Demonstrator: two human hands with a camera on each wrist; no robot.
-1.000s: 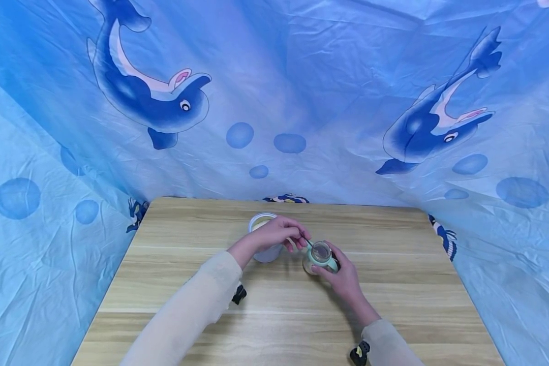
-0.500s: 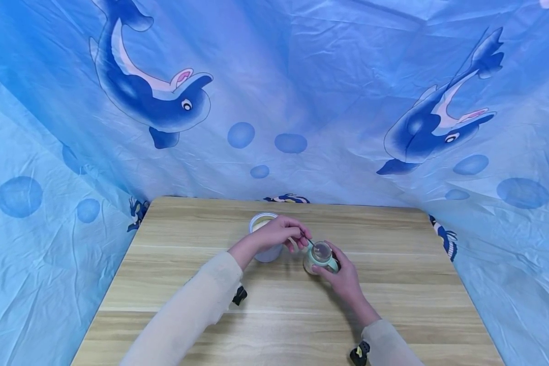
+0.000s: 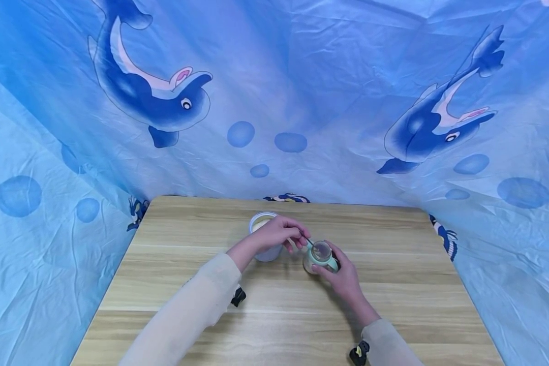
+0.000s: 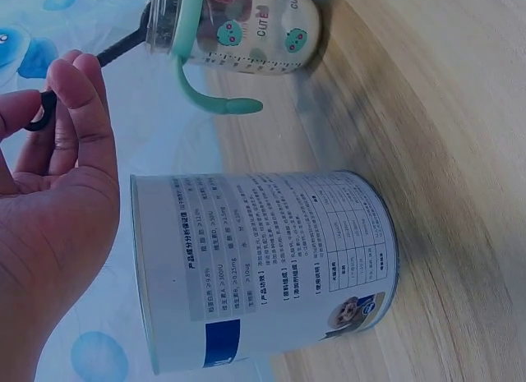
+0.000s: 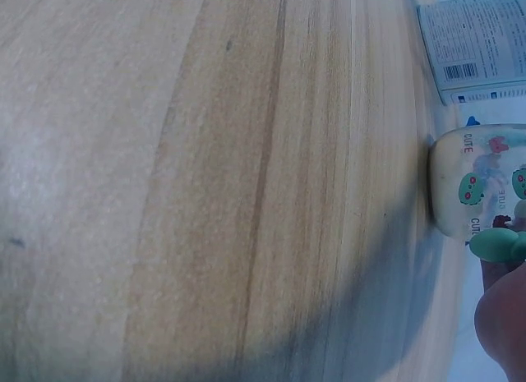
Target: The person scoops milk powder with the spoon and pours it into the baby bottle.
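Note:
My left hand pinches a thin dark-handled utensil with a loop at its end. The utensil slants down to the mouth of a clear baby bottle; its far end is hard to make out. A mint-green collar with handles surrounds the bottle's neck, and pale contents show low inside. Around the collar and side, my right hand holds the bottle upright on the table. Beneath my left forearm and hand stands a large white printed tin, its top uncovered in the head view.
The wood-grain table extends on all sides of the bottle and tin. Blue dolphin-printed cloth hangs behind the table and along both sides. The tin stands close to the bottle's left.
The utensil's end shifts slightly within the bottle's mouth. Both hands, the bottle and the tin otherwise stay almost in place.

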